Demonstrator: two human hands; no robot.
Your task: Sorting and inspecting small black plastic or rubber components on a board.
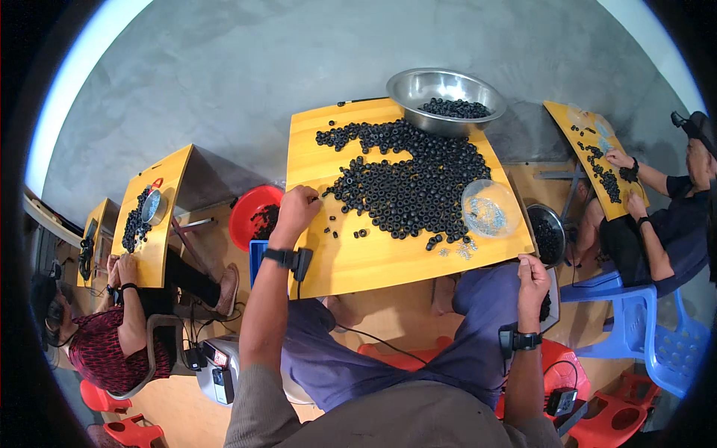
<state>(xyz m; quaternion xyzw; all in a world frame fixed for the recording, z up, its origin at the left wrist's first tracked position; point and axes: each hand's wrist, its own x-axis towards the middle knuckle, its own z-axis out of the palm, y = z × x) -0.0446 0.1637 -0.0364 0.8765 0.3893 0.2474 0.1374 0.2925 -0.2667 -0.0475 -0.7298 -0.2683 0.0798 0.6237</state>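
My left hand is closed, fingertips together, above the left edge of the yellow table. Whatever it may hold is too small to make out. A wide spread of small black ring-shaped pieces begins just right of it. By the table's front right corner, my right hand is pinched shut, and I cannot see what lies between its fingers. A clear round dish with small silvery parts stands among the pieces on the right. More small metal parts lie loose in front of it.
A steel basin with black pieces sits at the table's far edge. On the floor, a red basin is to the left and a dark-filled metal bowl to the right. People work at side tables; a blue chair stands right.
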